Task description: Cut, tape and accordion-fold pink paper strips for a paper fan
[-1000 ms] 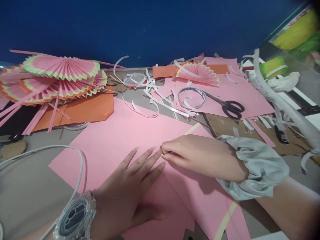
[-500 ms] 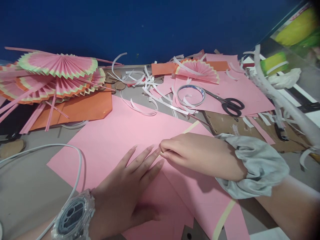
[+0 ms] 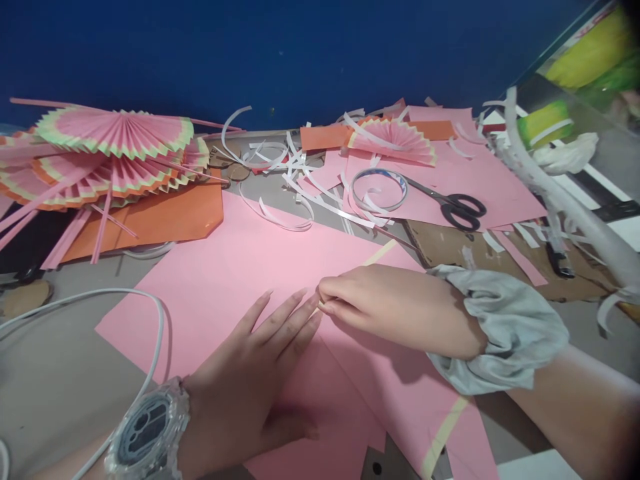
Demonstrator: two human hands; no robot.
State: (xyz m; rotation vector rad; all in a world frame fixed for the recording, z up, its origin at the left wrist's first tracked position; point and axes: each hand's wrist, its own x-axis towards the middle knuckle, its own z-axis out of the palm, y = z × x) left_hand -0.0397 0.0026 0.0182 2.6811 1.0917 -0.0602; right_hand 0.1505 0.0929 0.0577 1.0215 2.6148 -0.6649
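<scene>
My left hand (image 3: 263,363) lies flat on a pink paper sheet (image 3: 220,260), fingers spread. A clear-banded watch (image 3: 147,427) is on that wrist. My right hand (image 3: 380,303) is closed in a pinch at the left fingertips, on the end of a pale yellow strip (image 3: 381,253) that runs along the pink paper. How far the fingers grip it is partly hidden. A grey-green scrunchie (image 3: 505,333) circles the right wrist. Below the hands, more pink paper (image 3: 395,400) overlaps the sheet, with a second pale yellow strip (image 3: 445,433) across it.
Pleated pink paper fans (image 3: 120,137) sit at back left on orange paper (image 3: 165,220). Scissors (image 3: 463,212), a tape roll (image 3: 380,190) and curled white strips (image 3: 300,177) lie behind the hands. Cardboard (image 3: 460,263) is at right, a white cable (image 3: 161,320) at left.
The left fingers have drawn very slightly closer together, and the view has shifted a little. My right hand keeps its pinch in nearly the same place.
</scene>
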